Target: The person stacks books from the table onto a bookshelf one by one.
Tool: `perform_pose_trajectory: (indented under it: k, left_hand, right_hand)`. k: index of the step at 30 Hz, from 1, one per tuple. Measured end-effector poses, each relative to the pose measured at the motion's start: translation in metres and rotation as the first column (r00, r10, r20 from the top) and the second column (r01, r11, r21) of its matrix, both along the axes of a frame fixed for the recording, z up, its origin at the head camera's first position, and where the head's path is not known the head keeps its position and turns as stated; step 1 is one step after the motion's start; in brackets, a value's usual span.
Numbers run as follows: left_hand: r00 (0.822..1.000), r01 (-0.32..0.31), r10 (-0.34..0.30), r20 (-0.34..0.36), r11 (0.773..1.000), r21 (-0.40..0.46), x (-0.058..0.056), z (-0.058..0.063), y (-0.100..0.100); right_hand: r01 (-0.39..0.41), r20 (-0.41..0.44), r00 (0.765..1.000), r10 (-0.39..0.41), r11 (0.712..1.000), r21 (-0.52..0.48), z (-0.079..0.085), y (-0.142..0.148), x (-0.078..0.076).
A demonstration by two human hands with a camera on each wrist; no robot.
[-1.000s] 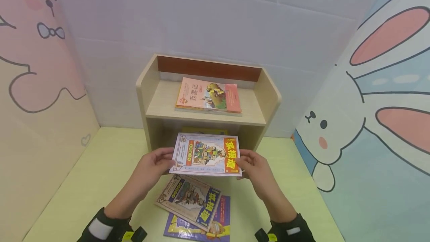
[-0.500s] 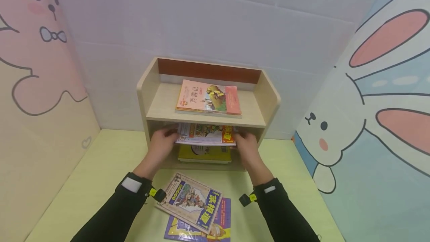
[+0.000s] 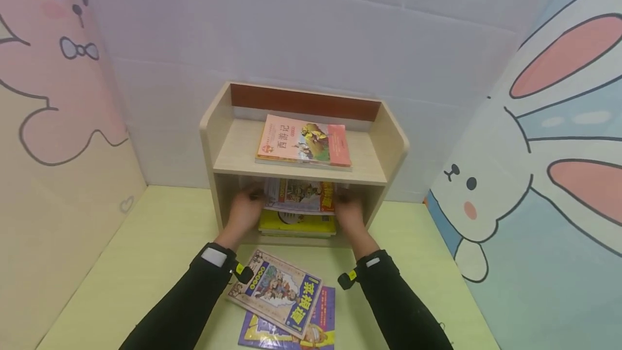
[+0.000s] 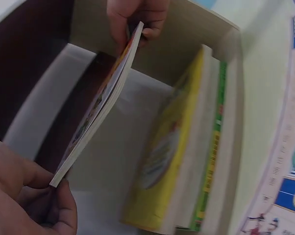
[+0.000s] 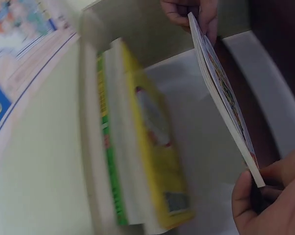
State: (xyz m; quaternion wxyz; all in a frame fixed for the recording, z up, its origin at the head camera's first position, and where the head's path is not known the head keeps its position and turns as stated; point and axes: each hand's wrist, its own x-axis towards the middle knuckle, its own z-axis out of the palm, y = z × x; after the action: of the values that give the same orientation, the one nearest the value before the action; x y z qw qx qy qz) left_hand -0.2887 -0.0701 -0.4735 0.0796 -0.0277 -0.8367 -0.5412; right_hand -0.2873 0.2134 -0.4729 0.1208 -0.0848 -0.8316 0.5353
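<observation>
Yellow-covered book [image 3: 297, 222] shelved; my left hand [image 3: 245, 209] and right hand [image 3: 349, 213] pinch a lilac-bordered paperback [image 3: 299, 194]; nearer, beige book [image 3: 277, 291] and purple book [image 3: 326, 312] seem outstanding.

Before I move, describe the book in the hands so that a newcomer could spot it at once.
Find the shelf unit, then its lower compartment. There, above the yellow book, the left hand and right hand grip a thin book by opposite ends. Its pale cover has a red strip with yellow lettering, and unlike the yellow book it is held up, with a gap beneath.
</observation>
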Motion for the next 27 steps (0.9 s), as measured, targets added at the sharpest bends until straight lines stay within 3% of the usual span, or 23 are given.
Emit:
perform_pose_trajectory:
  k: [4,7,14,21,27]
  left_hand:
    - [0.999,0.006,-0.006,0.043,1.000,0.014,0.001,-0.020,0.002]
    - [0.997,0.005,-0.006,0.080,1.000,0.015,0.004,-0.028,0.003]
    - [0.994,0.022,-0.018,0.110,0.999,-0.030,0.010,-0.032,0.005]
    - [0.992,0.027,-0.016,0.126,0.996,-0.082,0.004,-0.047,0.003]
    - [0.994,0.035,-0.020,0.107,0.989,-0.142,0.000,-0.051,0.005]
  right_hand:
    - [-0.017,-0.014,1.000,0.018,0.997,0.071,-0.016,-0.002,0.000]
    - [-0.032,0.004,0.999,0.032,0.994,0.105,-0.021,-0.005,0.002]
    - [-0.064,0.021,0.998,0.062,0.988,0.143,-0.035,-0.005,0.001]
    - [-0.072,0.044,0.997,0.065,0.980,0.185,-0.051,-0.004,-0.005]
    - [-0.078,0.044,0.997,0.071,0.980,0.183,-0.051,-0.004,-0.005]
